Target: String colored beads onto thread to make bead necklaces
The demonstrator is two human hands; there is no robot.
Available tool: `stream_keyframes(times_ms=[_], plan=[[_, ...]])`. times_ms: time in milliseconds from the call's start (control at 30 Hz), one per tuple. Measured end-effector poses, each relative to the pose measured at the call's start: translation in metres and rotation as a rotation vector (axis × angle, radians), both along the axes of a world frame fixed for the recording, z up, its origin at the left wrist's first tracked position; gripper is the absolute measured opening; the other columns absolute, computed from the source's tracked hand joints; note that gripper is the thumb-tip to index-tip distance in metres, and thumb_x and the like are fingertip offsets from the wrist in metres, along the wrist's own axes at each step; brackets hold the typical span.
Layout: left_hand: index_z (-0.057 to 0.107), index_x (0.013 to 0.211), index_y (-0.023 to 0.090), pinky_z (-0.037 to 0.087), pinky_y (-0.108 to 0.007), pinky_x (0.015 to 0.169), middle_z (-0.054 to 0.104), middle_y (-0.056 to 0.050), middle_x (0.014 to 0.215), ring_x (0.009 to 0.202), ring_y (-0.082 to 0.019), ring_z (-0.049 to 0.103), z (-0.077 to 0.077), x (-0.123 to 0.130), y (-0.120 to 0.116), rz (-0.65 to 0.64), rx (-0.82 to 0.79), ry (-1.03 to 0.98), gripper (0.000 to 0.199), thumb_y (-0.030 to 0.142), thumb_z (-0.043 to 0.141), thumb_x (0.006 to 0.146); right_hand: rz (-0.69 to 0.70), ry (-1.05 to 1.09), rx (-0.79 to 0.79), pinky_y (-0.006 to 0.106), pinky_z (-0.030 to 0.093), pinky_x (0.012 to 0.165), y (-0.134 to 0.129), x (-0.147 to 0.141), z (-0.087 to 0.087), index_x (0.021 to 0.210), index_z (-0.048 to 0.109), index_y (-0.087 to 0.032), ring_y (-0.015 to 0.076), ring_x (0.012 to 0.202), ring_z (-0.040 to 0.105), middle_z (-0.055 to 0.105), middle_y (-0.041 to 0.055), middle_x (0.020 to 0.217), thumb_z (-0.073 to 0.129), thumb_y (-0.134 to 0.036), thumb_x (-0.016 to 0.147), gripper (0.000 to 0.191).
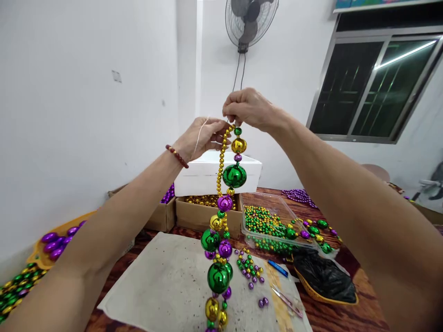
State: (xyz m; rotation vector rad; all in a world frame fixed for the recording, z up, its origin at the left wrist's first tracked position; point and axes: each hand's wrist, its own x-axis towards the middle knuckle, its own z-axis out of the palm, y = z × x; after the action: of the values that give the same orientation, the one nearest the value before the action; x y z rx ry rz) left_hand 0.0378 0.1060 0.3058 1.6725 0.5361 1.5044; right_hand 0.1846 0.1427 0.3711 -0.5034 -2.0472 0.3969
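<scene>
A long strand of shiny green, gold and purple beads (234, 176) hangs in the middle of the head view, its lower end running past the bottom edge. At its top, my right hand (246, 107) is closed in a pinch just above a small green bead. My left hand (204, 134) is beside and slightly below it, fingers curled round the top of the small gold beads (221, 161). A white thread lies across the back of that hand, and a red bead bracelet (177, 156) circles the wrist.
Below lies a pale cloth (155, 276) with loose small beads (249, 266), a blue cutter (278, 268) and scissors (286, 300). Behind are a clear bead tray (270, 235), cardboard box (194, 215) and white box (194, 179). A basket with black plastic (323, 276) stands right.
</scene>
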Motion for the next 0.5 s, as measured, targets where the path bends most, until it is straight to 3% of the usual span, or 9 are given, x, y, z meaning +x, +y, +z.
stream_keyframes(times_ms=[200, 367, 500], plan=[[0.061, 0.083, 0.014, 0.054, -0.028, 0.065, 0.064, -0.001, 0.074, 0.067, -0.014, 0.069, 0.02, 0.004, -0.01, 0.007, 0.034, -0.017, 0.011, 0.011, 0.071, 0.081, 0.019, 0.007, 0.044, 0.023, 0.034, 0.045, -0.009, -0.007, 0.021, 0.057, 0.057, -0.02, 0.0102, 0.048, 0.046, 0.052, -0.0044, 0.048, 0.065, 0.002, 0.073, 0.028], [0.059, 0.082, 0.016, 0.05, -0.025, 0.061, 0.062, 0.001, 0.072, 0.067, -0.013, 0.066, 0.019, 0.013, -0.013, 0.081, 0.107, -0.028, 0.02, 0.013, 0.078, 0.076, 0.042, 0.027, 0.015, 0.024, 0.035, 0.046, -0.016, -0.007, 0.027, 0.062, 0.058, -0.021, 0.0141, 0.053, 0.053, 0.055, -0.0038, 0.05, 0.069, -0.003, 0.074, 0.024], [0.058, 0.078, 0.017, 0.046, -0.023, 0.063, 0.06, 0.002, 0.07, 0.073, -0.012, 0.064, 0.014, 0.021, -0.011, 0.141, 0.188, -0.083, 0.025, 0.003, 0.077, 0.072, 0.03, -0.018, 0.029, 0.025, 0.037, 0.047, -0.028, -0.005, 0.021, 0.062, 0.057, -0.022, 0.0147, 0.054, 0.053, 0.055, -0.0037, 0.05, 0.069, -0.005, 0.075, 0.025]])
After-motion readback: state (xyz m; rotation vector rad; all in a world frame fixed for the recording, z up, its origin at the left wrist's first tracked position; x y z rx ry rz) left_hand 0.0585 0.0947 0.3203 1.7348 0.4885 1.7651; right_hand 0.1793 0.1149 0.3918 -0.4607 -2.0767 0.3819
